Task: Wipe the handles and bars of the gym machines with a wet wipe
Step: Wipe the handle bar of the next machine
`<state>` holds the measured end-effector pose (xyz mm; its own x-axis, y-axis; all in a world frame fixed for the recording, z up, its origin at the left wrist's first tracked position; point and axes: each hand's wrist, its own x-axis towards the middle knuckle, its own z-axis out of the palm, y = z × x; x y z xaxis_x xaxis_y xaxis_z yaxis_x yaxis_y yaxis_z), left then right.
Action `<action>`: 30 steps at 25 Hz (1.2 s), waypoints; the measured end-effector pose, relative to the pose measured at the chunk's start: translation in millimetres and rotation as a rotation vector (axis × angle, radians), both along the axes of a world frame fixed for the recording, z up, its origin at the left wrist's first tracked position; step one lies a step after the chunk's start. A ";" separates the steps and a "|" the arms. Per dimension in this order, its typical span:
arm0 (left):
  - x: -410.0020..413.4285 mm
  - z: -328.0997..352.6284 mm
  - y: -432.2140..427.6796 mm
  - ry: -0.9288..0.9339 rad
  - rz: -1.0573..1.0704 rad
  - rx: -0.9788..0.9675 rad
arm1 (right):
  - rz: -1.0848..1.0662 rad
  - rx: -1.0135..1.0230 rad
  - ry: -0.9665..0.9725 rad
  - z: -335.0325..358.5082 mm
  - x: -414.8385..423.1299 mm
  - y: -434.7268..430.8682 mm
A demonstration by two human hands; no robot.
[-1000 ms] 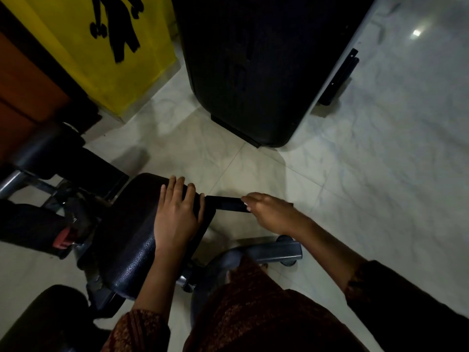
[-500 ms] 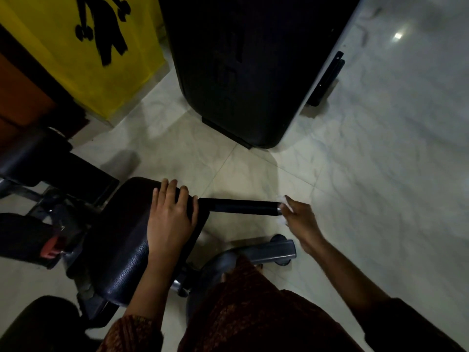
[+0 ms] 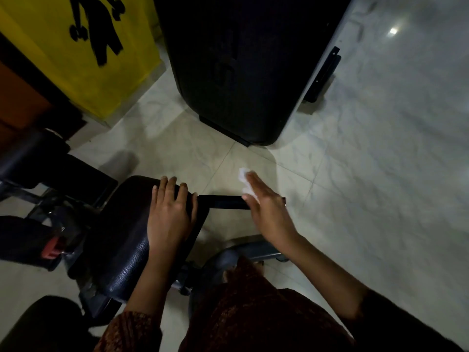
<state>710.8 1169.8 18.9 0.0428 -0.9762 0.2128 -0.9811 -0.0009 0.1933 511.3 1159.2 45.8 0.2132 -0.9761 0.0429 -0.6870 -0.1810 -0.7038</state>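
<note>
Two hands are counted, the left hand (image 3: 170,214) and the right hand (image 3: 269,212). One white wipe (image 3: 243,175) is seen, and one black handle (image 3: 223,201). One padded seat (image 3: 121,237) is counted at the near left. On the far side, one yellow sign (image 3: 76,59) and one big black housing (image 3: 241,72) are found. Two black padded rolls (image 3: 22,240) are seen at the left, and one grey base bar (image 3: 256,250) near.
</note>
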 end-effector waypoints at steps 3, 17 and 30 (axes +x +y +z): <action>0.0 1.1 1.3 0.008 0.002 -0.003 | 0.267 0.157 0.379 -28.5 19.0 -17.0; -55.3 44.8 -44.0 0.324 -0.122 0.102 | 0.047 0.208 0.103 33.9 -115.3 -38.1; -455.6 164.8 -94.3 0.426 -0.707 0.210 | -0.406 -0.154 0.141 171.2 -432.7 0.3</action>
